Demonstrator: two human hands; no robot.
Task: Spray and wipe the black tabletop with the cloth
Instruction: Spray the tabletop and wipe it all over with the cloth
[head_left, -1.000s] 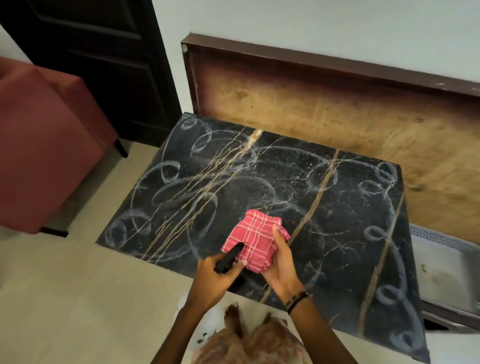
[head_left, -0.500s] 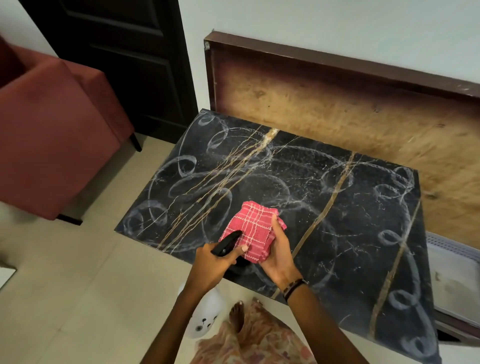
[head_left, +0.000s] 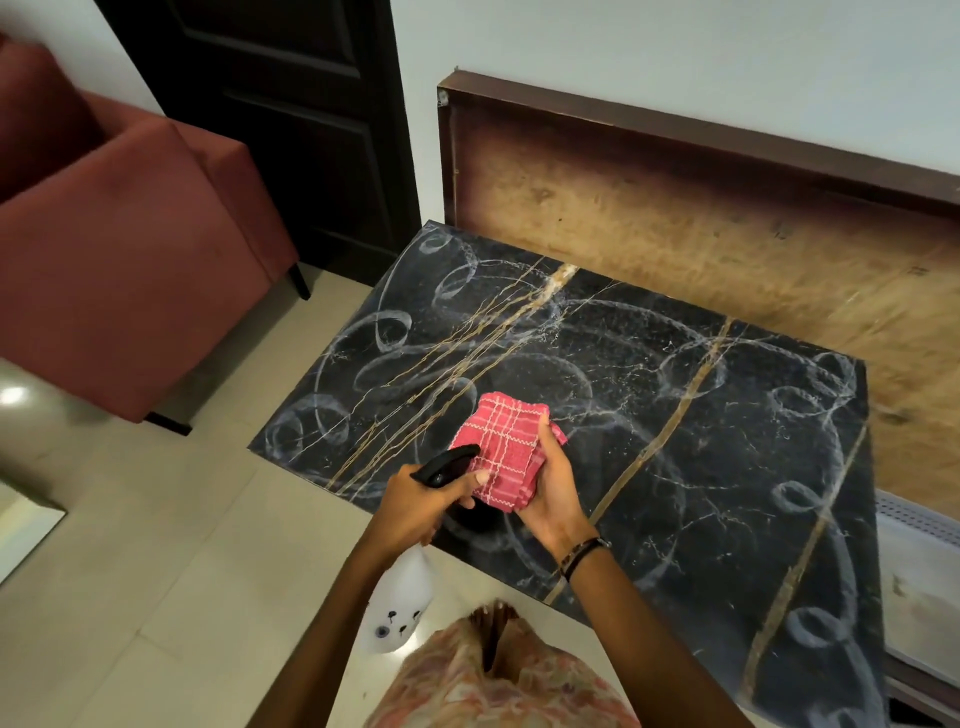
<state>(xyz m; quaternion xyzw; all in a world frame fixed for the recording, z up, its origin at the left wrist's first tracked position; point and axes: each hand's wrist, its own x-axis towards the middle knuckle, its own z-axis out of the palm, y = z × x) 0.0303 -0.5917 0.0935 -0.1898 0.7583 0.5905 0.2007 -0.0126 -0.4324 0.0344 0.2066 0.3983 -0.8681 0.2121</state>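
A person's left hand (head_left: 423, 501) was closed around the black trigger head of a white spray bottle (head_left: 399, 603), whose nozzle pointed at the red checked cloth (head_left: 501, 449) just beyond it. The right hand (head_left: 553, 491) gripped that folded cloth above the near edge of the chalk-swirled black tabletop (head_left: 701, 441).

Both bare forearms reach forward from the bottom of the view, the hands close together. The left hand (head_left: 423, 501) is closed in a grip around the neck of a spray bottle (head_left: 400, 603), forefinger forward. The right hand (head_left: 553, 491), a dark band at its wrist, clasps a folded cloth (head_left: 501, 447), thumb on top.
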